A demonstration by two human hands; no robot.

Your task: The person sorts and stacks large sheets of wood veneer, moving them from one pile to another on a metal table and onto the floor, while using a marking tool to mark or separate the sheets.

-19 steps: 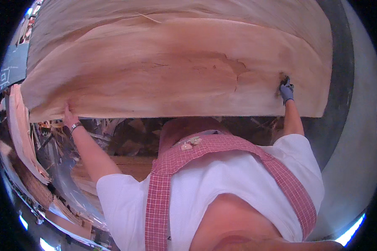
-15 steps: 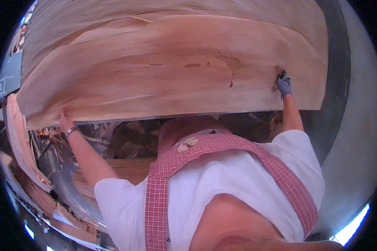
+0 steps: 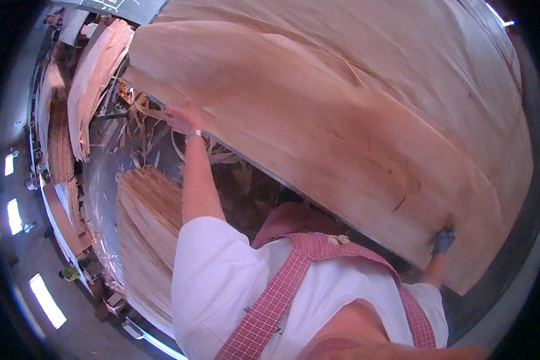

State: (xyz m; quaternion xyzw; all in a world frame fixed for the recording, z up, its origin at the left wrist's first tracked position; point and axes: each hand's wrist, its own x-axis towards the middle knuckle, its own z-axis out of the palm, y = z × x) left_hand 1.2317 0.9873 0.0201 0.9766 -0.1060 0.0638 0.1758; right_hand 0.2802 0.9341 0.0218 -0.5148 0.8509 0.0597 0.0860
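The left hand (image 3: 183, 117), bare with a wristband, grips the near edge of a wide veneer sheet (image 3: 342, 120). The gloved right hand (image 3: 443, 241) pinches the same edge far along it. Spread this wide, the hands seem to keep the limp sheet flat. Beyond the fingers it stretches away. Below the left fingers lie scraps (image 3: 156, 117) and a veneer stack (image 3: 147, 222); little free room.

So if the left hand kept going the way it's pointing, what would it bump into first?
Probably nothing new: the left hand already grips the big veneer sheet at its edge, so the sheet itself blocks it. Depth is hard to judge.
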